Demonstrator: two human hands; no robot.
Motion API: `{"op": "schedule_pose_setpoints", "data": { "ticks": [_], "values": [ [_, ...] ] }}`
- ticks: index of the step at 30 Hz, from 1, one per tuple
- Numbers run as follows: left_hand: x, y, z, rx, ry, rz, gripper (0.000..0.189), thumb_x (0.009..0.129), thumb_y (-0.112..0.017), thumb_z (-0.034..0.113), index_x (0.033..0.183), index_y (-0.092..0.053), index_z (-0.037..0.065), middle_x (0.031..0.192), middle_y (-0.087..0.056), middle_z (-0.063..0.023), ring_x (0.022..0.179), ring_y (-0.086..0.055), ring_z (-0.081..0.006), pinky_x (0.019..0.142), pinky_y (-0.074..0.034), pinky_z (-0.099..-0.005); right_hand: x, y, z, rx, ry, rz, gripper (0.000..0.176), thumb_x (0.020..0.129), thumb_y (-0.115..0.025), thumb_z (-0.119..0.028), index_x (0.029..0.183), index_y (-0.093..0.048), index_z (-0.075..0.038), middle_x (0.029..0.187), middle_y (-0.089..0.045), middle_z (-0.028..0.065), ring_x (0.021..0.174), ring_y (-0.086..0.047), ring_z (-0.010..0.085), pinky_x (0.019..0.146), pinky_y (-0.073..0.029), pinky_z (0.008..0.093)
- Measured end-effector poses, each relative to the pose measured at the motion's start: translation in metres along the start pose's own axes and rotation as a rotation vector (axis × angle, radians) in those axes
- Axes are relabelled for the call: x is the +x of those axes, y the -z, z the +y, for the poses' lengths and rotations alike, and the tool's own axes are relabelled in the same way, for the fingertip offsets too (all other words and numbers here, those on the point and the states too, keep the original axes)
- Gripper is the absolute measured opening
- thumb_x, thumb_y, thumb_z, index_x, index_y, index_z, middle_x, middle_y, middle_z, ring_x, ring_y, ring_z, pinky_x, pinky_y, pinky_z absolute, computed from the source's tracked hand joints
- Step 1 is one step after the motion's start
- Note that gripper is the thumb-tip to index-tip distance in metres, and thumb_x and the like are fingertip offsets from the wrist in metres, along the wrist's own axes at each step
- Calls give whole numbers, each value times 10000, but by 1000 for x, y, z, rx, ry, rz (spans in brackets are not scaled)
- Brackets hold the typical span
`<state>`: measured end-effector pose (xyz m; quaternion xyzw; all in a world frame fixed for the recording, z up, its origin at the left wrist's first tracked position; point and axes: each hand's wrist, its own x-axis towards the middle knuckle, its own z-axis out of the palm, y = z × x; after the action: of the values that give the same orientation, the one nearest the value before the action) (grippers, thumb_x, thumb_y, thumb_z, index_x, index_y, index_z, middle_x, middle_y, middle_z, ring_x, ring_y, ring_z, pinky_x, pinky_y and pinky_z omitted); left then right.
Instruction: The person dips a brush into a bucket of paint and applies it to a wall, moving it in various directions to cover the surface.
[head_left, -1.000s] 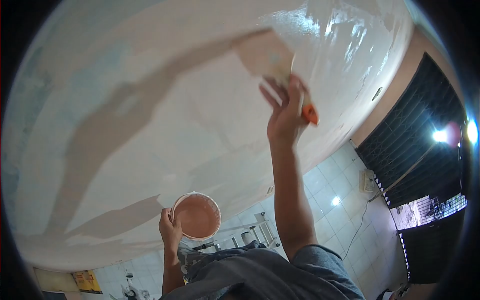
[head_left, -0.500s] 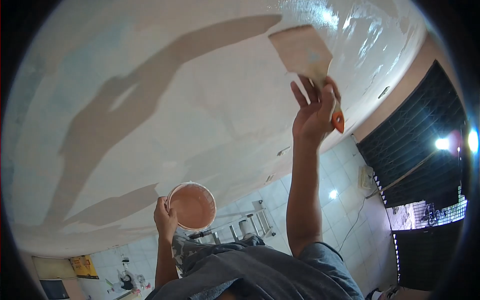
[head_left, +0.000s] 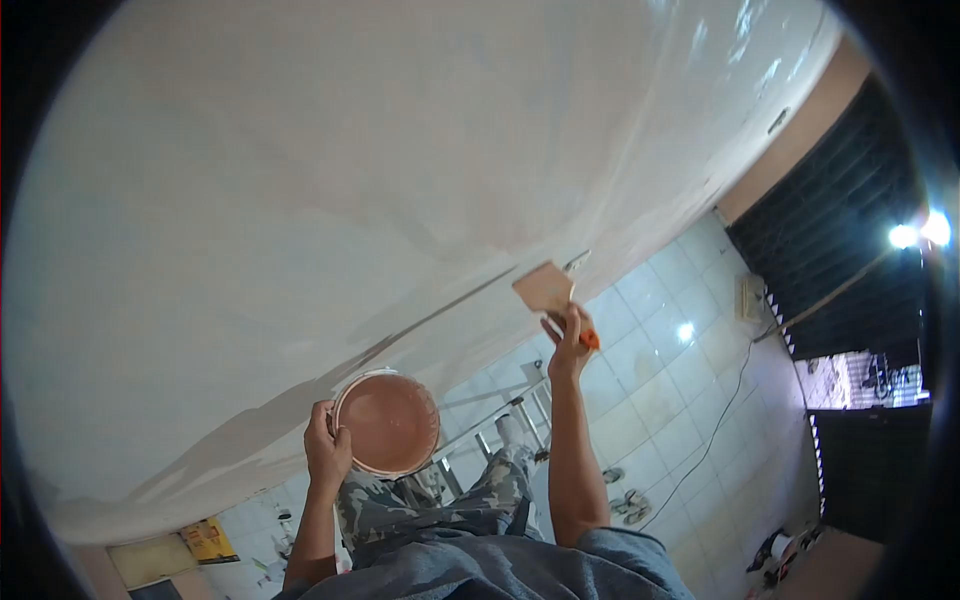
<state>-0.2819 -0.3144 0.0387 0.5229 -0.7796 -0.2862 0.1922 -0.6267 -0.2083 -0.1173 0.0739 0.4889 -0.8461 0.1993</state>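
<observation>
My left hand (head_left: 328,455) is closed on the rim of a round bucket (head_left: 390,424), with pinkish paint inside. My right hand (head_left: 569,345) grips a wide paintbrush (head_left: 546,289) by its orange-ended handle, its bristles pointing up and left. In this view the brush overlaps the lower edge of the pale wall (head_left: 300,200), close to a small outlet box (head_left: 577,261). Glossy wet streaks show on the wall at the upper right.
Below me a metal ladder (head_left: 482,443) stands on the white tiled floor (head_left: 640,400). A cable (head_left: 715,430) runs across the tiles towards a pole carrying bright lamps (head_left: 903,237). Dark shutters (head_left: 820,230) close the right side. Sandals (head_left: 630,506) and a yellow box (head_left: 208,541) lie farther off.
My right hand has brought the paintbrush down and left from high on the wall to near its lower edge. The bucket stays in my left hand, and the view has shifted slightly.
</observation>
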Motion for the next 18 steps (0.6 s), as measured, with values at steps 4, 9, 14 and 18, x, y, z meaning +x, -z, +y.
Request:
{"op": "schedule_pose_setpoints", "data": {
  "ticks": [4,9,14,18],
  "values": [
    [-2,-3,-4,6,18,-88,297,745,-474,-50,1035,-511,1,748,-535,-90,610,-489,-146,594,-422,-289,12,-54,-38,-38,110,-12,297,904,-570,-208,1097,-562,19,987,-616,148,812,-663,249,750,-577,373],
    [-2,-2,-21,-73,-116,-94,283,763,-480,-44,1041,-510,-1,754,-506,-55,635,-455,-118,592,-393,-256,-30,-125,-178,231,428,-264,321,917,-526,-195,1103,-526,66,1013,-576,155,803,-663,269,748,-588,386],
    [-7,-1,-26,-144,-101,-144,270,766,-486,-41,1033,-509,-8,733,-474,-28,619,-418,-98,569,-369,-240,-19,-129,-209,329,544,-477,309,904,-540,-212,1111,-525,17,1113,-545,131,912,-637,351,774,-572,504],
    [-14,-5,-26,-129,-138,-88,271,763,-482,-49,1031,-505,-12,726,-477,-32,615,-425,-96,561,-368,-232,-5,-84,-118,444,269,-397,281,905,-563,-220,1108,-535,-28,1114,-557,109,994,-610,326,798,-554,535]
  ]
}}
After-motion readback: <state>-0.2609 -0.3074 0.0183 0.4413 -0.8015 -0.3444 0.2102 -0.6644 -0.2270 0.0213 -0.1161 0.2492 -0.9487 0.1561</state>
